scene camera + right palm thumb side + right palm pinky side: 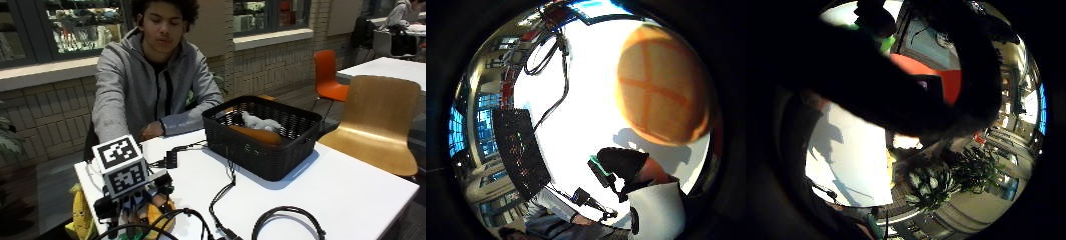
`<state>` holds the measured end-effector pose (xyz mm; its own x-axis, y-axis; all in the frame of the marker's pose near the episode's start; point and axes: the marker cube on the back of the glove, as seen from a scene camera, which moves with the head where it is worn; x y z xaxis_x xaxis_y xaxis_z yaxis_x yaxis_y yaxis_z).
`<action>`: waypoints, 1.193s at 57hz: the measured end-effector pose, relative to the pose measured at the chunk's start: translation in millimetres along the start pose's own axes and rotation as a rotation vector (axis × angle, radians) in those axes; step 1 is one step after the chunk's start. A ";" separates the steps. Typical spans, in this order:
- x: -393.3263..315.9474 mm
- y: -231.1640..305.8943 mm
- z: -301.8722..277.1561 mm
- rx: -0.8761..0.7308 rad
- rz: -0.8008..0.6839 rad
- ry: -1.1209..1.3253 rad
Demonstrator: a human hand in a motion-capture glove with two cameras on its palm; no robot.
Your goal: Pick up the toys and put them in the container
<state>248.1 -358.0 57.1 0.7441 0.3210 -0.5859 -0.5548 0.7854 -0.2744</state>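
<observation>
hand low over the toy pile, basket a long reach away

in the outside view the gloved right hand (143, 197) sits at the lower left of the frame, down among a cluster of toys (156, 212) at the near corner of the white tabletop (346, 190). a yellow toy (80, 215) hangs at the tabletop's edge just beside it. the black container (263, 145) stands mid-frame, well apart from the hand, with an orange toy (256, 134) and a white one (261, 121) already inside.

the thumb side palm view shows a round orange toy with a cross pattern (661, 90) close to the palm, casting a shadow on the tabletop. whether the fingers are curled on anything, i cannot tell; the marker rig hides them.

the risks as i judge them: black cables (223, 192) lie across the tabletop between hand and container, so a low carry could snag them. the yellow toy at the edge could get nudged off. and a round toy may roll if the grasp lands off centre.
</observation>
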 end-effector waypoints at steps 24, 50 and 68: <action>-33.2 -17.0 16.5 0.389 -0.001 -0.074; -149.6 54.2 -64.9 0.417 -0.342 -0.161; -330.1 147.3 -90.0 0.389 -0.892 -0.071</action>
<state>-112.7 -395.9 141.4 0.8590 -0.4552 -0.2342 0.3754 0.8712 -0.3162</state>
